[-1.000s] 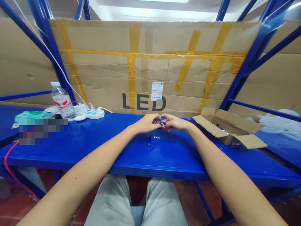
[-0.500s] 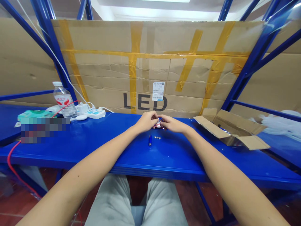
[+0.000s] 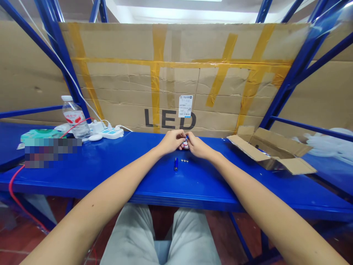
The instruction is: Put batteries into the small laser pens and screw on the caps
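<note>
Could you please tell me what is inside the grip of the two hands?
A small red and silver part shows between the left hand and right hand; they cover the rest, so its shape cannot be told.

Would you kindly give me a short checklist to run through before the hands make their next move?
1. Grip: ok, the left hand and right hand pinch the part between them.
2. State of the part: cannot tell; the hands hide most of it.
3. Blue cylinder within reach: ok, it lies on the table just nearer than the hands.
4. Three round pieces together: ok, in a row right of the cylinder, apart from it.
5. Cardboard box open: ok, flaps up, at the right.
</note>
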The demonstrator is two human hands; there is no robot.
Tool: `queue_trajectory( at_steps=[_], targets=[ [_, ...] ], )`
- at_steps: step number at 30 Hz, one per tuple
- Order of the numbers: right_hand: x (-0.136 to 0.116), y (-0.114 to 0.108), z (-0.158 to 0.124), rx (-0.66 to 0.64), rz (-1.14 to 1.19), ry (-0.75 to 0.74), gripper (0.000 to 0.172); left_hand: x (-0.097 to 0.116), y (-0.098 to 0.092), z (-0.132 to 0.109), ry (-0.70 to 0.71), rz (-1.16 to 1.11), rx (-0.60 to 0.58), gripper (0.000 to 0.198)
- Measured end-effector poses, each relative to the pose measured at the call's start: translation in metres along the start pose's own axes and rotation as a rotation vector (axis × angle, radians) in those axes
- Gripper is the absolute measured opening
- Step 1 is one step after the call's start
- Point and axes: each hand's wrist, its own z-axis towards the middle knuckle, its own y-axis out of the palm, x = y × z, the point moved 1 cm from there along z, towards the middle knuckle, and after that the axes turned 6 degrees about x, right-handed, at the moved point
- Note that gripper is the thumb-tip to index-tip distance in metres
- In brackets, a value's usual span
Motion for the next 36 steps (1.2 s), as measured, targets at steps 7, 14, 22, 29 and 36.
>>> queue_trajectory(
  at_steps=[7,14,22,29,36],
  targets=[
    [-0.001,-0.011,0.004,0.015,-0.017,0.15,0.018,-0.001,-0.002,0.001,-0.033,0.019,-0.034,0.01],
    [0.013,-0.038,-0.005,-0.566,0.059,0.571,0.021,-0.012,-0.026,0.007,-0.052,0.28,-0.302,0.007],
    [0.015,-0.036,-0.007,-0.715,-0.086,0.558,0.012,-0.02,-0.034,0.003,-0.239,0.35,-0.616,0.013],
    [0.014,-0.035,-0.007,-0.782,-0.09,0.532,0.011,-0.017,-0.035,0.003,-0.234,0.396,-0.644,0.014],
    [0.014,-0.035,-0.008,-0.783,-0.081,0.532,0.023,-0.023,-0.032,0.005,-0.214,0.322,-0.65,0.014]
  ],
)
